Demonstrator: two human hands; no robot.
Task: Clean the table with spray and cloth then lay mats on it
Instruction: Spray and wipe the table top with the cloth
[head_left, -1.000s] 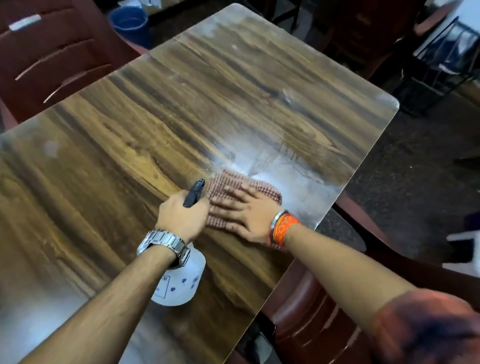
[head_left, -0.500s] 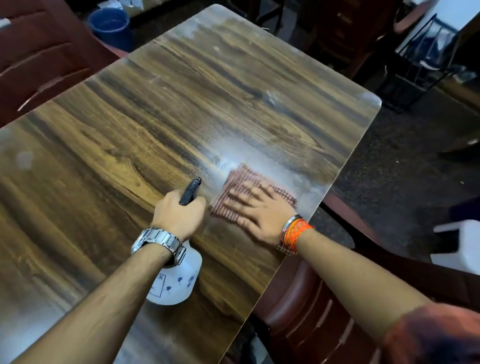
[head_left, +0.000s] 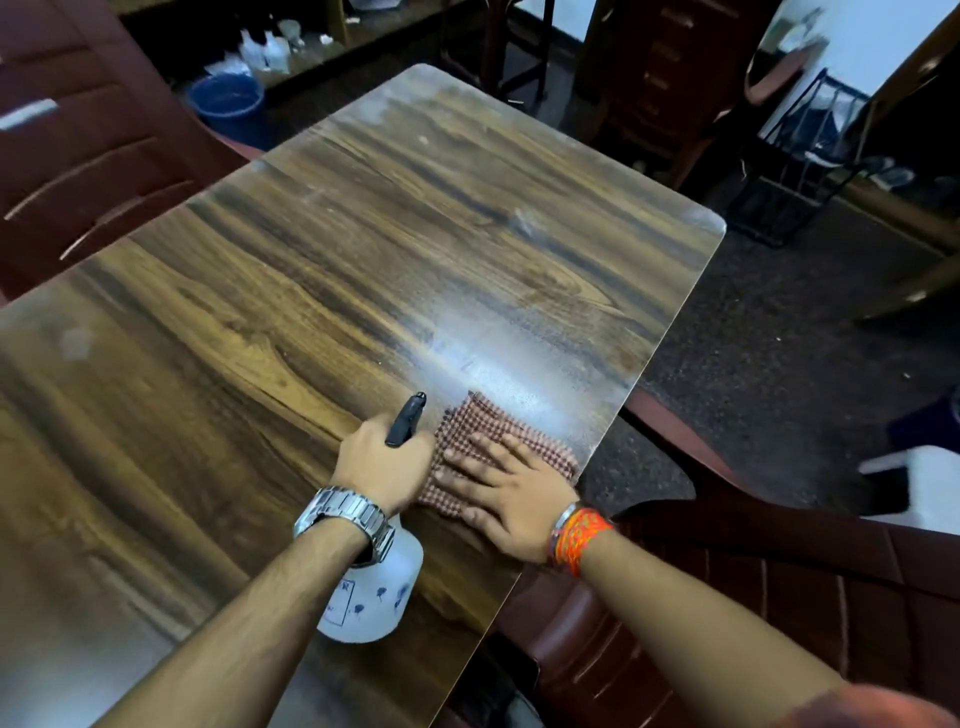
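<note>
**Table** (head_left: 363, 270): wood-grain top with rounded corners, filling most of my view; it carries no mats, and I see none around it.

**Red chair** (head_left: 78, 156): stands off the table's edge at ten o'clock; a second chair (head_left: 701, 613) sits at five o'clock, just beside the near right edge.

**Wet patch** (head_left: 519, 358): pale misted film at three o'clock on the top, running to the right edge; the rest of the wood looks mostly dry.

**Bucket** (head_left: 228, 104): blue, on the floor at eleven o'clock, well apart from the work.

**Spray bottle** (head_left: 376, 597): white, at six o'clock; its black nozzle (head_left: 408, 418) points toward one o'clock at the wet patch; I cannot tell whether its base touches the top.

**Cloth** (head_left: 488, 431): red-and-white check, flat on the table at four o'clock, on the near margin of the wet patch and near the right edge.

**Left hand** (head_left: 382, 462): curled round the bottle's neck, gripping it; a metal watch (head_left: 345, 514) is on the wrist.

**Right hand** (head_left: 511, 493): flat, fingers straight and spread, pressing the cloth; an orange wristband (head_left: 579, 535) is on the wrist.

**Step**: I judge this the spray-and-wipe stage, worked on the right side only; much of the top is left, and the mats come after.

**Next move**: as I read it, sweep the cloth through the film toward twelve o'clock with even palm pressure; keep it from sliding off the right edge.
</note>
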